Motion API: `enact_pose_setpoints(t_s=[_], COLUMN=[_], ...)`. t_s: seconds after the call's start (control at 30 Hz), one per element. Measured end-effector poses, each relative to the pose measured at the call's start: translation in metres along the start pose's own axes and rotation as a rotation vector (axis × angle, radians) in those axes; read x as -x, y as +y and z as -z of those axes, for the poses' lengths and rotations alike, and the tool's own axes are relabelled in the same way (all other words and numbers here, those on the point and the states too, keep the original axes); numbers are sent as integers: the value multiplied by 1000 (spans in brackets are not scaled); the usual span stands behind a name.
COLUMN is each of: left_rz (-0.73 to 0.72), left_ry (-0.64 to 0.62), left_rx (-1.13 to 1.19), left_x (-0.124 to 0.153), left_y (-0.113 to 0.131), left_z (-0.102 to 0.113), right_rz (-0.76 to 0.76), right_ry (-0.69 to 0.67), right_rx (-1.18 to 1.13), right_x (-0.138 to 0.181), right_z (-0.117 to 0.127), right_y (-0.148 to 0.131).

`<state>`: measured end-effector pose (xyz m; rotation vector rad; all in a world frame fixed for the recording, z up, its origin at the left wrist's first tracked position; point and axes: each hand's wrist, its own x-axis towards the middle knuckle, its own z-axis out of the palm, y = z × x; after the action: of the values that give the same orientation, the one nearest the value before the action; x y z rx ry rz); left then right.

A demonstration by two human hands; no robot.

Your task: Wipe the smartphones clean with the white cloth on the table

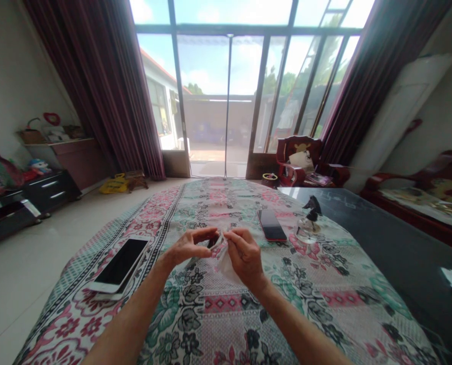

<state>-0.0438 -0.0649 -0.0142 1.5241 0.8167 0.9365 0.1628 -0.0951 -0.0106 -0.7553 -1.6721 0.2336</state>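
My left hand point(189, 246) is closed on a small dark object with a pale rim point(215, 242), pinched between thumb and fingers; its kind is too small to make out. Against that rim, my right hand point(246, 254) presses a thin white tissue point(228, 266) with bunched fingers, and the tissue's loose part hangs below. Both hands are close together above the patterned tablecloth point(218, 324). A white tablet with a dark screen point(123, 261) lies to the left of my left hand. Beyond my right hand lies a dark phone with a red edge point(272, 226).
A clear glass piece point(306, 232) with a black figurine point(313, 207) stands right of the phone. A dark table point(385, 253) adjoins on the right. Past the table are a red wooden chair point(300, 147), a yellow bag point(114, 184) and glass doors point(210, 116).
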Motion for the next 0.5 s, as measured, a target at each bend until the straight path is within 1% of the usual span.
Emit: enact_pose_setpoints(t_s=[0.13,0.2,0.27,0.33,0.4,0.5], left_rz=[5,24,67,117,150,151], left_ry=[-30,3,80,166,258,378], left_rx=[-41,-87,-170,-300,-461,-686], left_x=[0,0,0,0,0,-1], left_y=[4,6,9,12,14,11], left_z=[-2,-1,1,4,6,5], right_rz=[-109,-177,-216,-235,-243,-256], right_ry=[14,20,32,51,62,55], right_rx=[65,93,103,100,96,100], right_x=[3,6,9,11,12,13], right_z=[2,3,4,5,5,5], right_y=[25,39,51,58,61,62])
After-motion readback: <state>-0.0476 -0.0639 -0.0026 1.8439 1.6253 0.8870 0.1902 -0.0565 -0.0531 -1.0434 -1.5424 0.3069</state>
